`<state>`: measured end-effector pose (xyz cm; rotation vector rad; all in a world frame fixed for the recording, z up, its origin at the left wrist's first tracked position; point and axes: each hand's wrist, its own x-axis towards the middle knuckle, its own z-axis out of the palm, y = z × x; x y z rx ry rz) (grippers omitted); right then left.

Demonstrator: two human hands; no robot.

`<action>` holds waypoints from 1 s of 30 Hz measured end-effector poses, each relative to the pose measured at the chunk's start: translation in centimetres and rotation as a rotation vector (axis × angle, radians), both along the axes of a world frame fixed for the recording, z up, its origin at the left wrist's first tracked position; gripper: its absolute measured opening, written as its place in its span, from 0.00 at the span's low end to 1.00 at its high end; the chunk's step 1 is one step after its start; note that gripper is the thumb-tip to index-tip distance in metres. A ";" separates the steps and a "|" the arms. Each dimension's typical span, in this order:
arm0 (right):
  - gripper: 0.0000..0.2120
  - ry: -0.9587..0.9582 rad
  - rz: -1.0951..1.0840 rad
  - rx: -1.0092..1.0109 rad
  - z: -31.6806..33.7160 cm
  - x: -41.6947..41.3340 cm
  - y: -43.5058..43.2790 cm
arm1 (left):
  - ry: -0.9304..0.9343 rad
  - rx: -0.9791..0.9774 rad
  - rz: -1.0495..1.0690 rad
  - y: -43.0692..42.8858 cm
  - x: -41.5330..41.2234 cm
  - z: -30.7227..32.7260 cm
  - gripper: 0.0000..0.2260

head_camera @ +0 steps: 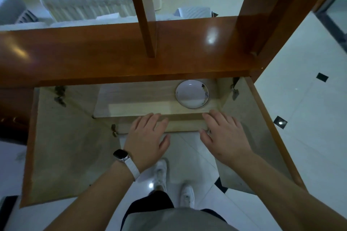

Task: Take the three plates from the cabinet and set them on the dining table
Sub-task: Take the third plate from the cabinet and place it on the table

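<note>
Cabinet [116,56]: glossy brown wood, filling the 9-to-2 o'clock band of the view, with its top ledge across the middle and both lower doors swung wide.
Left door [63,152]: pale inner face, spread out toward 8 o'clock, hinges visible along its inner edge.
Right door [262,137]: spread toward 4 o'clock, brown edge on its outer side.
Shelf [142,99]: light wood, seen just under the ledge at centre; a lower board shows beneath its front edge.
Plate [192,93]: single white round plate with a thin dark rim and a small dark motif on its right side, lying flat on the shelf toward 1 o'clock, near the right inner wall (only this one visible).
Left hand [146,137]: palm down, fingers spread and extended, holding nothing; fingertips over the shelf's front edge, well apart from the plate.
Right hand [225,133]: palm down at 3 o'clock of the left one, fingers loosely splayed, empty; fingertips just below the plate, not touching it.
Watch [122,155]: dark square face on a white band, on the left wrist.
Shoes [169,180]: white pair on the pale tiled floor at 6 o'clock, between the forearms.
Floor [304,103]: glossy white tile with small black diamond insets.
</note>
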<state>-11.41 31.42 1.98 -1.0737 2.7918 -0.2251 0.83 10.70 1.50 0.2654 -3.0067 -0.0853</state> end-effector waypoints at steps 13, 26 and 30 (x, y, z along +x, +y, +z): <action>0.23 -0.012 -0.162 0.015 -4.4 -4.9 -4.7 | -0.093 0.082 -0.184 -6.1 -8.0 -5.6 0.19; 0.26 -0.104 -0.317 0.029 -14.3 -10.2 -7.9 | -0.288 0.245 -0.220 -9.1 -15.7 -16.4 0.25; 0.24 -0.312 -0.446 -0.049 -18.1 -12.8 -7.5 | -0.400 0.688 0.029 -9.5 -18.1 -21.2 0.24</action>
